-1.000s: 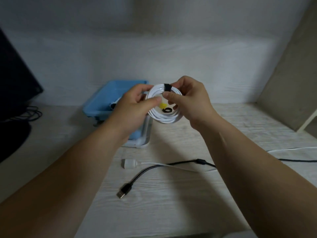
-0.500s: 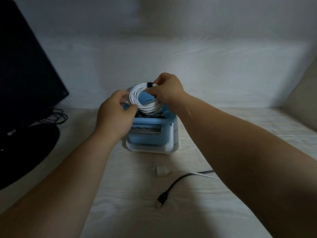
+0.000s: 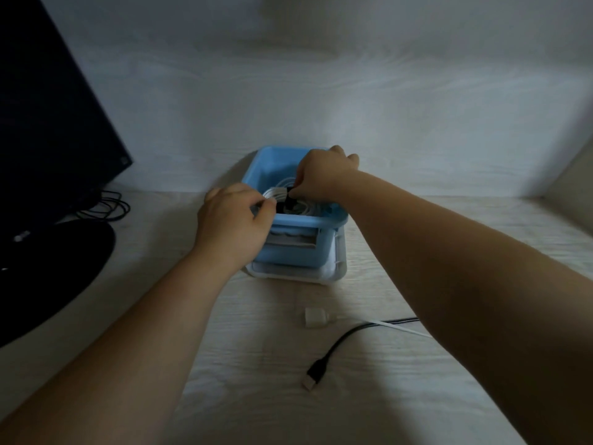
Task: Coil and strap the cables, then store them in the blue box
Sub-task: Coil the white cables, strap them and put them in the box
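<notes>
Far left of the blue box [image 3: 288, 255] stands a dark monitor [image 3: 48, 123] on its round foot, with a loop of thin dark wires [image 3: 106, 207] lying between the foot and the box.

At the box's left front corner the left hand [image 3: 234, 223] is curled, its fingers [image 3: 268, 205] pinching the left edge of the white coil [image 3: 279, 191]. The coil sits low inside the box, just under the rim, and cannot be seen to rest on the bottom. The box itself stands in a white tray [image 3: 324, 273] on the surface [image 3: 250, 380].

Over the middle of the box the right hand [image 3: 324, 175] reaches down from the right, its fingers [image 3: 300, 187] pinching the coil at its black strap [image 3: 290, 200].

The coil looks light and springy. The turns are soft enough to splay if taken by one strand, so the strapped spot is the firm place to hold, with the opposite edge steadied as it is now. It should drop in flat with little force.

In front of the box and to its right, two loose cables lie on the surface: a white connector [image 3: 316, 317] and, nearer the person, a black cable [image 3: 340, 343] ending in a USB plug. Both seem limp and thin, best gathered from the plug end. They are not yet coiled.
</notes>
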